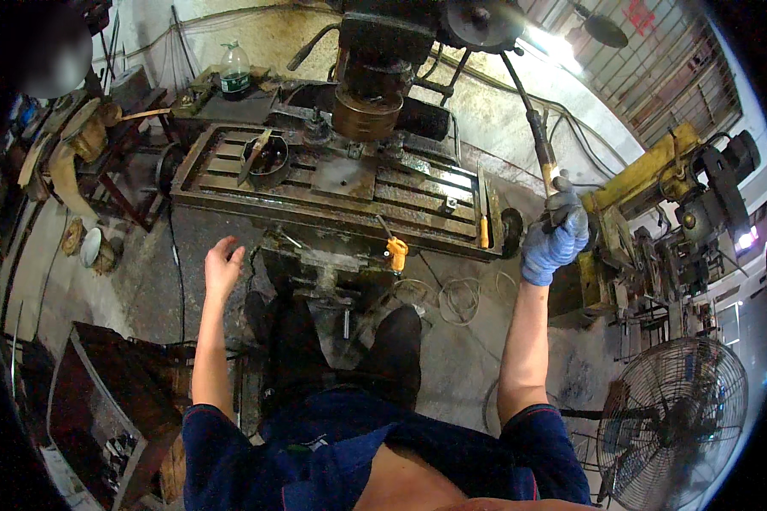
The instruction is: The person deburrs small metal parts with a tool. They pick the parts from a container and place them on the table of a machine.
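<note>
My right hand (pixel 556 237), in a blue and grey work glove, is closed round the lower end of a long machine lever (pixel 536 128). The lever slants down from the dark machine head (pixel 388 34). My bare left hand (pixel 223 266) hangs in front of the left part of the slotted machine table (pixel 256 204), holding nothing, with its thumb and fingers apart. On that table a round dark pan (pixel 269 167) has a brush (pixel 255 153) resting in it. Below the head's round spindle housing (pixel 365 115) lies a flat plate (pixel 344 178).
A yellow air gun (pixel 396 254) hangs at the table's front edge, and a yellow-handled tool (pixel 484 232) lies at its right end. A large fan (pixel 673 426) stands at lower right. Left are a metal cabinet (pixel 102 400) and a white bucket (pixel 92 247). A coiled hose (pixel 460 302) lies on the floor.
</note>
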The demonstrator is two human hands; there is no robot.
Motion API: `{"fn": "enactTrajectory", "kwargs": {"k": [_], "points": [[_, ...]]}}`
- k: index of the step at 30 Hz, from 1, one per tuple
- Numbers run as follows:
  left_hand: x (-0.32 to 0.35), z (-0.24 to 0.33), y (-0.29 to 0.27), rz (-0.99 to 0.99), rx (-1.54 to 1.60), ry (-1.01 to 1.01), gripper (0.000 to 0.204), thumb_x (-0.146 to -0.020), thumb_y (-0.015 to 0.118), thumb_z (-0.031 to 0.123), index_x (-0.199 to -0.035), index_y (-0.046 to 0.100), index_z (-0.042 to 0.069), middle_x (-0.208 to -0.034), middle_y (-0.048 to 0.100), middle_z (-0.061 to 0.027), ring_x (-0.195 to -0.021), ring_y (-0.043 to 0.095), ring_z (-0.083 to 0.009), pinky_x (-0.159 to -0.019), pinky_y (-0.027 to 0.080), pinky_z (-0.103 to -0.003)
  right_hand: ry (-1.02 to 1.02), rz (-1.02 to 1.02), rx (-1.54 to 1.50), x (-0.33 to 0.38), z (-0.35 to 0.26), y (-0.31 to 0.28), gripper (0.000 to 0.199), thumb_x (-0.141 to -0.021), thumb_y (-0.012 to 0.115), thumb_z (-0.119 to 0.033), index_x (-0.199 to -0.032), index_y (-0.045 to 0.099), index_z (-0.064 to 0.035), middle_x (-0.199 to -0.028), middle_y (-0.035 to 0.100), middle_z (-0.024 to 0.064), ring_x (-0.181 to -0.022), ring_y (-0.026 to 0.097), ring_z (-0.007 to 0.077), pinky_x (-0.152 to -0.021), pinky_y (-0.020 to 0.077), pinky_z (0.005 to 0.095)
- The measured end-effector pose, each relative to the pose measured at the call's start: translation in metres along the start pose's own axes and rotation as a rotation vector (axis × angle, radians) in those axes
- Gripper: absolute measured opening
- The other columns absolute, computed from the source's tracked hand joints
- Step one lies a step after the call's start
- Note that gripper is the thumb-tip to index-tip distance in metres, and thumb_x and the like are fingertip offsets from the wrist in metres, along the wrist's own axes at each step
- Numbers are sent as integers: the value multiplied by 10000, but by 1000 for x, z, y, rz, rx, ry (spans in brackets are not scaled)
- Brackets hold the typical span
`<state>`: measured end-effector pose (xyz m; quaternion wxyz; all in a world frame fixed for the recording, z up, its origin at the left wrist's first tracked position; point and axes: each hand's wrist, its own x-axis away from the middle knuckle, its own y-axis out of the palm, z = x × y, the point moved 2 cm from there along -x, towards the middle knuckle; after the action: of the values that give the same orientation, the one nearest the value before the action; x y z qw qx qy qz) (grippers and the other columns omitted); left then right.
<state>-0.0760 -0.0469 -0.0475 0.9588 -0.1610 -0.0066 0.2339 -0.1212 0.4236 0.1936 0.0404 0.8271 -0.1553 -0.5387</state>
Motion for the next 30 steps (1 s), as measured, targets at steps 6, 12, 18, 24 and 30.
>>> {"fn": "enactTrajectory", "kwargs": {"k": [6,12,18,24,30], "points": [[15,87,-26,-9,-474,250,373,-763,627,159,-1109,553,40,-618,596,-152,-579,592,-273,-526,450,-358,26,37,56,-2,-8,22,357,-864,489,-274,-596,466,-39,-614,475,43,-705,490,193,-895,376,430],[98,182,-105,-19,-797,445,359,-743,629,177,-1076,549,69,-902,612,-160,-807,579,-341,-674,464,-423,83,67,355,-6,11,-25,218,-801,446,-86,-858,628,20,-772,580,46,-683,495,143,-633,411,306],[212,198,-272,185,-759,-68,370,-762,609,50,-1118,530,-11,-891,629,-127,-815,587,-161,-752,454,-291,-193,-58,508,-40,28,-54,227,-816,482,-97,-906,627,54,-921,631,160,-843,589,247,-772,472,352],[294,116,-412,553,-1074,-325,334,-759,618,104,-1064,559,-19,-857,637,-156,-704,625,-213,-630,485,-342,-504,26,621,-36,1,-11,242,-824,489,-89,-986,573,70,-985,610,175,-869,598,263,-753,482,343],[313,21,-454,467,-836,-669,428,-664,690,126,-1050,577,-21,-932,625,-177,-698,627,-228,-600,507,-342,-910,82,933,-37,-20,6,246,-828,507,-107,-1012,516,56,-1060,569,208,-923,582,316,-737,486,346]]}}
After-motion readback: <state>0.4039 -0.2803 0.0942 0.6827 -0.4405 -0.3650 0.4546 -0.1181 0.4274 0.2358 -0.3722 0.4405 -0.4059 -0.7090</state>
